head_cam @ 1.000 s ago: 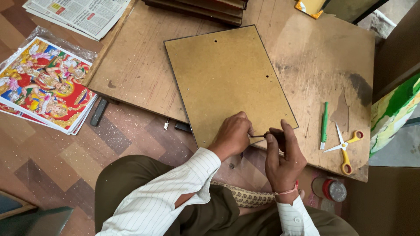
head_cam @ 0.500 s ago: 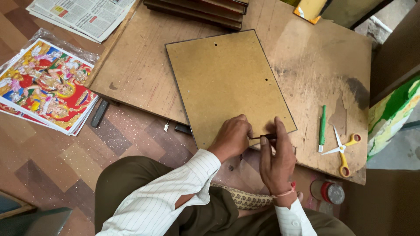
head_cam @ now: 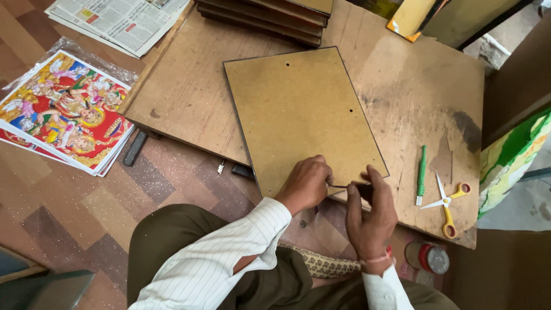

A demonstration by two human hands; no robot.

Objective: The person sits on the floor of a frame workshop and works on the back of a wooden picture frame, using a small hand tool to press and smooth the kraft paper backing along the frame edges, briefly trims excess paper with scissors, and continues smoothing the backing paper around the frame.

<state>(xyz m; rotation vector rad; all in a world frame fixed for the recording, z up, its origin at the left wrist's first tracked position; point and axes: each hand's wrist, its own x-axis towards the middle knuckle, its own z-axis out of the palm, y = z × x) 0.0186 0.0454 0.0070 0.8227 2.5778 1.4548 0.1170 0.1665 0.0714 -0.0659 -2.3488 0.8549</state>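
Observation:
A brown backing board set in a thin dark frame (head_cam: 298,115) lies face down on a low wooden work table (head_cam: 189,109). My left hand (head_cam: 307,182) presses on the frame's near edge, fingers curled over it. My right hand (head_cam: 369,212) is beside it at the near right corner, closed on a small dark tool (head_cam: 363,188) that touches the frame's edge. What kind of tool it is cannot be made out.
A green pen-like knife (head_cam: 422,174) and yellow-handled scissors (head_cam: 447,204) lie on the table's right side. Stacked frames (head_cam: 270,17) sit at the far edge. Colourful prints in plastic (head_cam: 63,112) and newspapers (head_cam: 115,20) lie on the floor left. A small jar (head_cam: 430,258) stands by my right knee.
Both hands stay at the frame's near right corner. My right hand has shifted slightly along the edge with the tool.

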